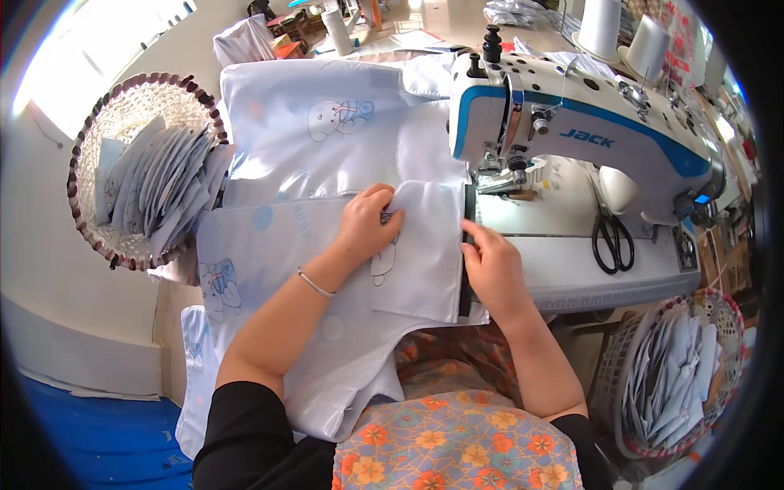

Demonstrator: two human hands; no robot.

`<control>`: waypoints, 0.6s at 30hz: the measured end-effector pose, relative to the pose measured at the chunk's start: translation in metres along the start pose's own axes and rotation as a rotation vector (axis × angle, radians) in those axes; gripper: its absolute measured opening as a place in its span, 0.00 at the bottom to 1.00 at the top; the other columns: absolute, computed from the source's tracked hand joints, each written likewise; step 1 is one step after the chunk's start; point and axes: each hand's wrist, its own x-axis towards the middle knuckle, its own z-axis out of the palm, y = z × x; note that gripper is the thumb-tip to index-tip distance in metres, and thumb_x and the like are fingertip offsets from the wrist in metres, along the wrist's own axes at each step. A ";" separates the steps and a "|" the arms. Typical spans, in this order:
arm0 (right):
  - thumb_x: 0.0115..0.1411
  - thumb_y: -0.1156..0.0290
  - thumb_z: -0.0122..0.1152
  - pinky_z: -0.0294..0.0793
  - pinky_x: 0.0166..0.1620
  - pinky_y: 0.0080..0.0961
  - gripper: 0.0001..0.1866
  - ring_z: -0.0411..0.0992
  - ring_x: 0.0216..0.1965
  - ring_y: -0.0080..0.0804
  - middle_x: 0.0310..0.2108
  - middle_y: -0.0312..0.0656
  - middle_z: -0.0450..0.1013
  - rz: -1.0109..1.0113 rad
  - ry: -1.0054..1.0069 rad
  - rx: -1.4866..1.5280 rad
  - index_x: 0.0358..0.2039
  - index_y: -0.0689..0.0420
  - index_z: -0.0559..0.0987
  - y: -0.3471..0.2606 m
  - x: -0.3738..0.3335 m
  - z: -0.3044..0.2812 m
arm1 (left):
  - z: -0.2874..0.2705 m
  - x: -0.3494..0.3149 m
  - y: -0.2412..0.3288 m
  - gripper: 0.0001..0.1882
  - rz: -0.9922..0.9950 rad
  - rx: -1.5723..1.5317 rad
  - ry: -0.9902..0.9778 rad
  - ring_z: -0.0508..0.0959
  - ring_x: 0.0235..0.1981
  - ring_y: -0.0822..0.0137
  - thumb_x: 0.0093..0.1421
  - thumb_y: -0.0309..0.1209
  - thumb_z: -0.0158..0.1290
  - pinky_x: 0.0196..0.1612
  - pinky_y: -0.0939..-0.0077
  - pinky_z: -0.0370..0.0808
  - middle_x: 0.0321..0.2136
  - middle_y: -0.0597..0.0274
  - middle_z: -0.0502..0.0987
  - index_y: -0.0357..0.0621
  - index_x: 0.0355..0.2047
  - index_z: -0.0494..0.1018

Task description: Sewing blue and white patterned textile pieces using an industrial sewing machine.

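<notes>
A pale bluish-white fabric piece [278, 245] with printed cartoon animals lies across the sewing table and over my lap. A smaller fabric panel [425, 286] is laid on top of it, its right edge along a narrow dark strip [466, 286]. My left hand [369, 222] rests on the panel's left part, fingers bent and closed on the cloth. At the panel's right edge, my right hand [494, 265] has thumb and index finger together on the dark strip, its other fingers curled. Just beyond sits the sewing machine [588, 122], its needle area right of the panel's top corner.
Black-handled scissors [612, 243] lie on the machine bed. A woven basket [82, 204] of stacked fabric pieces stands left; another basket [612, 400] of folded pieces stands lower right. White thread cones [600, 28] rise behind the machine. My flowered apron [457, 441] covers my lap.
</notes>
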 end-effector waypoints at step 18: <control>0.59 0.80 0.63 0.76 0.37 0.40 0.12 0.76 0.32 0.50 0.33 0.50 0.77 -0.032 -0.052 -0.007 0.44 0.62 0.82 -0.006 -0.006 -0.011 | -0.002 -0.002 0.005 0.12 -0.046 -0.015 -0.075 0.79 0.37 0.54 0.56 0.28 0.62 0.41 0.63 0.77 0.40 0.56 0.78 0.36 0.38 0.75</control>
